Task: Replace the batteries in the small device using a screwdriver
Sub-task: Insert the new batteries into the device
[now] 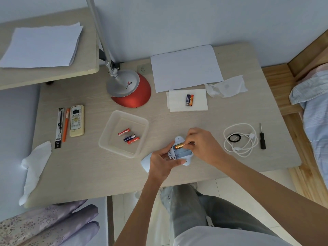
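The small device (181,153), pale blue, is held just above the near part of the counter (88,174), back side up, battery bay open. It is gripped by the left hand (162,164), with the thumb along the near edge and the fingers (169,147) wrapped over the left end. A gold battery (179,146) is seated in the far slot of the bay and is pinched at its right end by the right hand (202,144), fingertips closed on it. The near slot of the bay is seen vacant. A pale blue piece (145,161), probably the cover, is partly hidden under the left hand; what it is cannot be confirmed.

The screwdriver (262,137), black handle, is left lying on the counter to the right, well apart from both hands, just beside a coiled white cable (248,148) with a black ring (234,138) inside the coil.

Three batteries (129,136) are lying in a clear plastic tray (113,121) to the left of the device. Two more batteries (189,100) are placed side by side on a folded white tissue (177,102) further back. A red and silver lamp base (131,93) is set behind the tray. A remote control (76,120), an orange pen (66,126) and a packaged pen (59,127) are lined up at the far left of the counter.
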`<act>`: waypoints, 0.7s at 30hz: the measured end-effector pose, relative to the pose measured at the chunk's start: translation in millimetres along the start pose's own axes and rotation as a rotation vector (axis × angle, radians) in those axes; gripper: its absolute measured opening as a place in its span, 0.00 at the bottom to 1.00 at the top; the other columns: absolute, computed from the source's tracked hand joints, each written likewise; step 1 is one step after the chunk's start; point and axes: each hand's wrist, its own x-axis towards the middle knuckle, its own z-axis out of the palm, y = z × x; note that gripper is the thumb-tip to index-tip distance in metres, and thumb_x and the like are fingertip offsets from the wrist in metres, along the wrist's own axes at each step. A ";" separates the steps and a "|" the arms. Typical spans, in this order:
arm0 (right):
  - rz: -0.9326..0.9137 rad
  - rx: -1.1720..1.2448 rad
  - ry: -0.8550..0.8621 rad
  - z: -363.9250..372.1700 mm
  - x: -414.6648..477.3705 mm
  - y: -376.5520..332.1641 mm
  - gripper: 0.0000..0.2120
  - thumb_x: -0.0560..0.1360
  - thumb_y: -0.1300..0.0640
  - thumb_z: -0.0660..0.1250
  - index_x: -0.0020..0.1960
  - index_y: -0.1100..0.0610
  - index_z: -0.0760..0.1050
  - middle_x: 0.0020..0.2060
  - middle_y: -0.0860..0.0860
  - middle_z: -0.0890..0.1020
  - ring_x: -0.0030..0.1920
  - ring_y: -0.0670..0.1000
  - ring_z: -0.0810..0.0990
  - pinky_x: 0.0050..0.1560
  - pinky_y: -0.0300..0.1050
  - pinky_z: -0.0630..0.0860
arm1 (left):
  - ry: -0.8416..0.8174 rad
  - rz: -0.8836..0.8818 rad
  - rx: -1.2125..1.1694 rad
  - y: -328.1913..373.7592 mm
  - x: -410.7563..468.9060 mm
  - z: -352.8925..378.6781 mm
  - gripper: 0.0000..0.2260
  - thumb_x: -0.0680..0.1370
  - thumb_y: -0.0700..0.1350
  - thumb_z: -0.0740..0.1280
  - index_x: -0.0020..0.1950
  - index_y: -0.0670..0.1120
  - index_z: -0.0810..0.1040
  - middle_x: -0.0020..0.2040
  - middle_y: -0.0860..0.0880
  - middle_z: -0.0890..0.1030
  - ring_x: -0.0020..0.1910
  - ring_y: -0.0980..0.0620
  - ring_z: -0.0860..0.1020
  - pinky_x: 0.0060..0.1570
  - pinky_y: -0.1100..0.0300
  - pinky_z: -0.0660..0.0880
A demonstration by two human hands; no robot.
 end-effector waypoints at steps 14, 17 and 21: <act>0.009 -0.051 -0.166 3.6 23.6 1.3 0.05 0.71 0.58 0.81 0.39 0.56 0.86 0.39 0.46 0.78 0.40 0.48 0.76 0.41 0.48 0.76 | -0.011 0.000 0.043 2.8 2.0 -2.5 0.45 0.59 0.54 0.89 0.75 0.44 0.81 0.61 0.50 0.89 0.60 0.48 0.88 0.65 0.43 0.83; -0.003 -0.059 -0.200 1.4 24.8 0.0 0.05 0.71 0.57 0.81 0.39 0.56 0.86 0.39 0.47 0.79 0.39 0.48 0.77 0.41 0.46 0.75 | -0.015 0.002 0.060 1.9 1.5 -3.6 0.44 0.61 0.53 0.89 0.75 0.45 0.80 0.61 0.51 0.89 0.60 0.48 0.88 0.65 0.43 0.83; 0.100 0.166 -0.096 -21.3 30.5 0.4 0.04 0.69 0.56 0.83 0.40 0.53 0.88 0.37 0.44 0.84 0.37 0.45 0.82 0.41 0.37 0.77 | -0.021 -0.016 0.023 1.3 -0.3 -3.1 0.43 0.61 0.48 0.89 0.74 0.43 0.81 0.60 0.51 0.89 0.60 0.48 0.88 0.66 0.43 0.83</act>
